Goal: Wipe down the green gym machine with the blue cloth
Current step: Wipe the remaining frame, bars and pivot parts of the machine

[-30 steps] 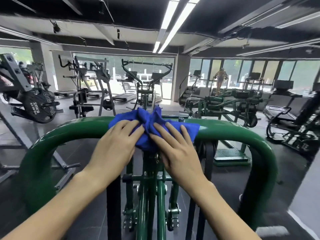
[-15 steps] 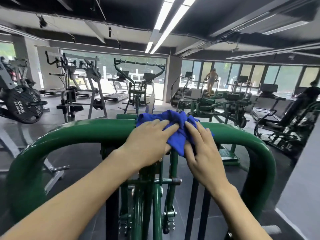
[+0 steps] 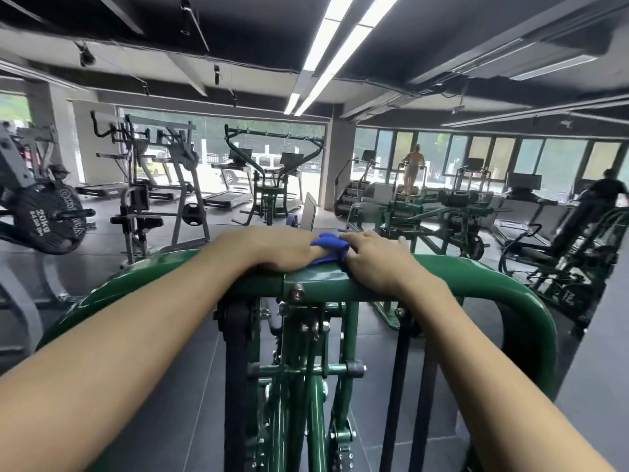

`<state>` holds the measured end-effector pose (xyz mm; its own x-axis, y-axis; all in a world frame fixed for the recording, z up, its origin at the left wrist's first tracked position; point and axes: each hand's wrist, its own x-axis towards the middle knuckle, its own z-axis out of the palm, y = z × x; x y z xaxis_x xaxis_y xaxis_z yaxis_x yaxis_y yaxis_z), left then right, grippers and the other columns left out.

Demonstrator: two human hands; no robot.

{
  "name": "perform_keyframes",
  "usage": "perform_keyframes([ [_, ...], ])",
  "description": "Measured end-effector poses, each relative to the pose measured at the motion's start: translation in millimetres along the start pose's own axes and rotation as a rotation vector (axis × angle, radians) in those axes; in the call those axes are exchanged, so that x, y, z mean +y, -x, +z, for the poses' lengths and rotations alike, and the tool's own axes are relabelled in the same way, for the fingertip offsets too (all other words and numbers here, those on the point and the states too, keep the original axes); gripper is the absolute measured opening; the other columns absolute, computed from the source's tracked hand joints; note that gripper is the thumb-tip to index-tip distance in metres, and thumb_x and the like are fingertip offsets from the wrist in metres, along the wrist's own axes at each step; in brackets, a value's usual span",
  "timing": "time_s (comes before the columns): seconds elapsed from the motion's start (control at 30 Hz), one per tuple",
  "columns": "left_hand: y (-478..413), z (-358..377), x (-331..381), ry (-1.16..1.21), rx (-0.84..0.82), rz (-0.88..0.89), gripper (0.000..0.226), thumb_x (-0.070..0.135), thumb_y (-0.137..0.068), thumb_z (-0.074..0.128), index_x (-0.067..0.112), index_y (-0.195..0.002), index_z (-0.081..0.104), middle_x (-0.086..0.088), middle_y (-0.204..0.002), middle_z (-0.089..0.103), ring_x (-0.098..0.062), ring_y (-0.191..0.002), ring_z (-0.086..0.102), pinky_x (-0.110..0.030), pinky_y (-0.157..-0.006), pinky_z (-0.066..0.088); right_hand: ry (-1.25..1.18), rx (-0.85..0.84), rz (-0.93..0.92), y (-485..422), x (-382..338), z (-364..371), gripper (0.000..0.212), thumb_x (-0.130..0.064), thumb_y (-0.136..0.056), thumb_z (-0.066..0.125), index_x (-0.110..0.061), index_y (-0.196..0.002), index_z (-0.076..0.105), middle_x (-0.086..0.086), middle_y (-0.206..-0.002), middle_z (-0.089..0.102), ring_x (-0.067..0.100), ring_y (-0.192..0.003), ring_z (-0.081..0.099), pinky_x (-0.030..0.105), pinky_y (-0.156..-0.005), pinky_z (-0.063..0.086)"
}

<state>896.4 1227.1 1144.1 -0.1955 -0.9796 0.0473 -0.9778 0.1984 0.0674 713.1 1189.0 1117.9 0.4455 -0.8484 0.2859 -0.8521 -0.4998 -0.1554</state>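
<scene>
Left hand [image 3: 282,248] and right hand [image 3: 377,264] press cloth [image 3: 330,245] palms-down on machine [image 3: 476,277] bar; push firmly, follow curve.

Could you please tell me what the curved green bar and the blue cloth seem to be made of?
Green bar: most likely steel tube with glossy green paint or powder coat; it shines with reflections, and a metal bolt sits in its middle plate.
Blue cloth: soft fabric, possibly microfibre; it bunches into matte folds, weave too small to tell.
</scene>
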Motion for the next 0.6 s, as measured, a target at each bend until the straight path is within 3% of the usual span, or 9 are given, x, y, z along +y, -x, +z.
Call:
perform_keyframes([
  [0.1,-18,-10,8,0.088,-0.125,0.038,0.047,0.056,-0.110,0.023,0.034,-0.142,0.050,-0.003,-0.134,0.059,-0.018,-0.110,0.051,-0.039,-0.111,0.037,0.063,-0.107,0.087,-17,4,-11,0.038,-0.035,-0.102,0.036,-0.032,-0.134,0.057,0.003,-0.147,0.056,0.028,-0.136,0.049,0.068,-0.119,0.016],
  [0.17,-31,-12,16,0.166,-0.179,0.026,0.042,0.051,-0.111,0.024,0.025,-0.122,0.055,-0.001,-0.110,0.058,-0.015,-0.094,0.054,-0.031,-0.094,0.044,0.046,-0.073,0.088,-21,15,-15,0.031,-0.036,-0.101,0.041,-0.028,-0.123,0.062,0.007,-0.139,0.063,0.031,-0.121,0.058,0.056,-0.113,0.037],
  [0.23,-46,-9,26,0.210,-0.185,0.028,0.042,0.048,-0.112,0.024,0.018,-0.112,0.053,0.000,-0.096,0.055,-0.010,-0.079,0.050,-0.028,-0.082,0.041,-0.046,0.016,0.092,-17,27,-19,0.019,-0.027,-0.100,0.047,-0.025,-0.107,0.064,0.013,-0.122,0.069,0.030,-0.099,0.060,0.039,-0.091,0.049],
  [0.3,-63,-3,36,0.225,-0.167,0.038,0.055,0.058,-0.108,0.027,0.014,-0.119,0.058,-0.007,-0.109,0.062,-0.014,-0.088,0.055,-0.033,-0.090,0.043,-0.182,0.121,0.116,-9,41,-17,0.025,-0.016,-0.098,0.045,-0.024,-0.102,0.068,0.009,-0.106,0.072,0.027,-0.088,0.058,0.034,-0.077,0.045],
  [0.4,-85,0,52,0.291,-0.174,0.046,0.060,0.070,-0.099,0.032,0.017,-0.106,0.060,-0.010,-0.111,0.062,-0.026,-0.098,0.059,-0.039,-0.102,0.046,-0.310,0.272,0.186,1,58,-14,0.028,-0.012,-0.096,0.045,-0.024,-0.086,0.068,0.004,-0.090,0.069,0.024,-0.081,0.055,0.034,-0.067,0.040],
  [0.5,-99,-1,65,0.374,-0.234,0.078,0.047,0.063,-0.095,0.040,0.018,-0.100,0.053,-0.011,-0.103,0.058,-0.025,-0.086,0.053,-0.036,-0.090,0.043,-0.373,0.311,0.220,2,64,-16,0.031,-0.012,-0.096,0.051,-0.033,-0.077,0.063,-0.009,-0.075,0.060,0.016,-0.076,0.054,0.028,-0.060,0.032],
  [0.6,-100,-6,69,0.388,-0.248,0.080,0.038,0.057,-0.100,0.042,0.021,-0.096,0.052,-0.009,-0.096,0.058,-0.023,-0.083,0.051,-0.036,-0.087,0.043,-0.379,0.364,0.258,0,66,-14,0.023,-0.015,-0.094,0.054,-0.025,-0.081,0.070,0.000,-0.082,0.068,0.026,-0.084,0.059,0.028,-0.065,0.036],
])
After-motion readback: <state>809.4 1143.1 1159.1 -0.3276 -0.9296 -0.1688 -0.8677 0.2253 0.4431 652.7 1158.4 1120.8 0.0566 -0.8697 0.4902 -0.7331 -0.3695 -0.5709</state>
